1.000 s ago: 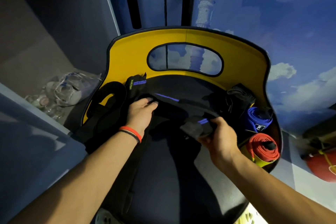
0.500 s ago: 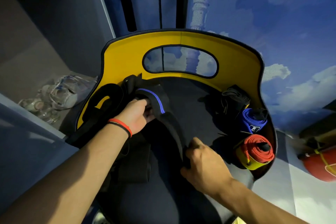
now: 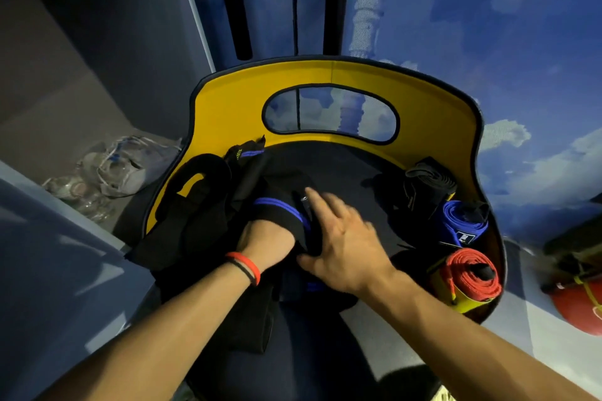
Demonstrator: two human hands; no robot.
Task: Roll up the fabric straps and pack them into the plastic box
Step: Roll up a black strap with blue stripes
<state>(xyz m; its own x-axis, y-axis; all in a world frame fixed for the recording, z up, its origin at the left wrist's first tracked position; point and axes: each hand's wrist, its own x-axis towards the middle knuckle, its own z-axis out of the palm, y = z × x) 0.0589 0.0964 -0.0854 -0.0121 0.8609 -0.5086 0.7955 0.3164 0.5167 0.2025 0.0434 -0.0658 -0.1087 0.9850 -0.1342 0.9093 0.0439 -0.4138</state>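
Reaching in from the bottom of the frame with both arms. Burying the left hand (image 3: 268, 242), banded at the wrist with a red and a black wristband (image 3: 247, 270), under a fold of the black strap with blue stripes (image 3: 280, 205) at centre frame. Hiding those fingers beneath the cloth, so leaving it impossible to tell whether curled or straight. Laying the right hand (image 3: 347, 244) flat on the same strap, just right of the left hand, with fingers straight and spread, pressing the cloth down toward the dark chair seat (image 3: 345, 169).

Judging from this: starting or tightening a roll of this strap, not yet packing it. Probably needing next to turn the fold over on itself with the left hand while keeping the loose tail flat under the right, with edges lined up to avoid coning.

Seeing, further right along the seat edge, three finished rolls, each just beside the next: a red and yellow roll (image 3: 472, 277), a blue roll (image 3: 462, 225) and a black roll (image 3: 426, 187). Seeing left of centre a black looped strap (image 3: 195, 185), lying loose and not yet rolled. Meeting behind them the yellow chair back (image 3: 228, 114) with its oval cut-out. Finding no plastic box for certain, only crumpled clear plastic (image 3: 127, 163) at the left of the frame, beyond the chair.
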